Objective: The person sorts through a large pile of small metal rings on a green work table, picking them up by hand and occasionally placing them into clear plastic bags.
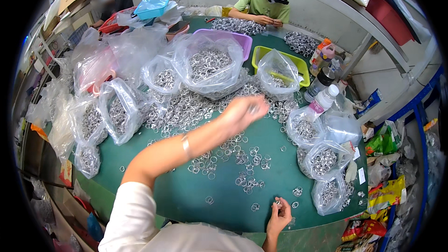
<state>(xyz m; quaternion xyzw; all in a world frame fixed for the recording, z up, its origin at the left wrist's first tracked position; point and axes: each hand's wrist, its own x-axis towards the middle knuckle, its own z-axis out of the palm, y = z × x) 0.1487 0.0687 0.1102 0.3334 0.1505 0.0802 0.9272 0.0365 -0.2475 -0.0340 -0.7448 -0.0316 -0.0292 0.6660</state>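
Near table edge [242, 229], right hand [279, 217] pinches metal piece [278, 202]; left hand [245, 110], blurred above rings [186, 109], grip unclear; open tabletop [184, 198] leftward.

Left hand [249, 111] mid-frame is a motion smear, so no clue what's in it. Right hand [280, 214], lower right of centre, pinches a shiny bit [278, 202] too tiny to identify; its forearm gets chopped by the bottom edge. Bags hide most of the purple tub [245, 45], upper middle. Upper-left person [123, 3]: blurred head, mostly blocked.
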